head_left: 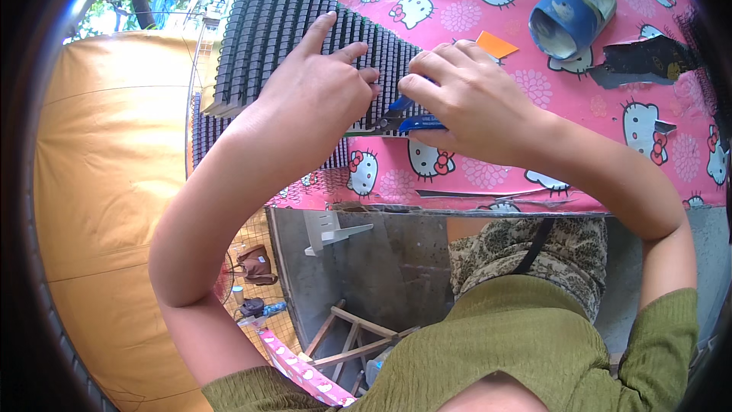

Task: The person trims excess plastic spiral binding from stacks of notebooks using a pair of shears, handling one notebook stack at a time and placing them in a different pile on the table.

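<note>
A slanting stack of wire-bound booklets point(255, 27), their dark wire loops in close rows, lies at the table's far left. My left hand point(320, 84) rests on it, index finger stretched out over the loops and the other fingers loosely bent; its thumb is hidden. Blue-handled cutting pliers point(418, 122) are in my right hand point(476, 99), fingers wrapped round the handles. Their dark jaws point left at the stack's near edge, close to my left hand. Whether the jaws touch a wire I cannot tell.
A pink patterned cover point(480, 172) with torn patches lies over the table. Toward the back right are a blue round hollow object point(564, 23) and an orange paper piece point(497, 44). More bound booklets point(206, 133) sit below the stack. A yellow tarp point(114, 206) hangs at left.
</note>
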`<state>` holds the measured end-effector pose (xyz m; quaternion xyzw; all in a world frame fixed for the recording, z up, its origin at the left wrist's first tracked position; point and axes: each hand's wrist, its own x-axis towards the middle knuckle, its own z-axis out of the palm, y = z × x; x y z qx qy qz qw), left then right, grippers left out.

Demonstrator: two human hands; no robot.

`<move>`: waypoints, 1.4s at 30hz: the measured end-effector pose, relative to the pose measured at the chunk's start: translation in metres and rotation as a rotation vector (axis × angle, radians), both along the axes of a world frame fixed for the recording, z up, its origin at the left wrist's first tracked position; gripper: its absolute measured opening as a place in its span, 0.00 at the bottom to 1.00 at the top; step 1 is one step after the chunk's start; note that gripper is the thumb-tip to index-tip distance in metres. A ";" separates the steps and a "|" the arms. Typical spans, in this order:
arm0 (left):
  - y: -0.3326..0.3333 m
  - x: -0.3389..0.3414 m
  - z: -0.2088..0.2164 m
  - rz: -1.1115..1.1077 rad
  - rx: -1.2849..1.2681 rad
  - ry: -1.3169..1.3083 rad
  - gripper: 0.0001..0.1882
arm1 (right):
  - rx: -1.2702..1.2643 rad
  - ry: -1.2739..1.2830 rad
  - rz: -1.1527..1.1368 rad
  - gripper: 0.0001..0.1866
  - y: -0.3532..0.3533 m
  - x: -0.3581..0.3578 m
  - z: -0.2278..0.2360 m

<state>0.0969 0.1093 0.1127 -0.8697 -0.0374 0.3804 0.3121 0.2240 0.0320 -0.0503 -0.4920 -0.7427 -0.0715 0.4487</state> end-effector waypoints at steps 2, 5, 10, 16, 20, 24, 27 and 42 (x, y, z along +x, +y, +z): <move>-0.002 0.001 0.000 0.002 0.014 0.015 0.22 | -0.177 0.123 0.108 0.23 0.004 0.001 0.003; -0.002 0.001 0.001 -0.003 0.011 0.020 0.23 | -0.697 0.243 0.259 0.24 0.019 0.014 0.026; 0.006 -0.010 -0.014 -0.083 -0.061 -0.142 0.26 | -1.025 0.575 0.361 0.28 0.018 0.015 0.021; 0.002 -0.003 -0.012 -0.018 -0.036 -0.068 0.27 | -0.135 0.101 0.130 0.24 0.003 0.015 -0.013; 0.003 -0.003 -0.012 -0.028 -0.033 -0.055 0.26 | -0.265 0.217 0.215 0.21 0.011 0.011 -0.012; 0.002 -0.001 -0.013 -0.017 -0.034 -0.040 0.27 | -1.080 0.407 0.364 0.27 0.027 0.025 0.016; 0.005 0.004 -0.018 -0.032 -0.090 -0.034 0.28 | -0.897 0.498 0.351 0.29 0.021 0.020 0.006; 0.002 0.009 -0.020 0.074 -0.044 0.064 0.26 | -1.205 0.712 0.395 0.23 0.021 0.022 0.014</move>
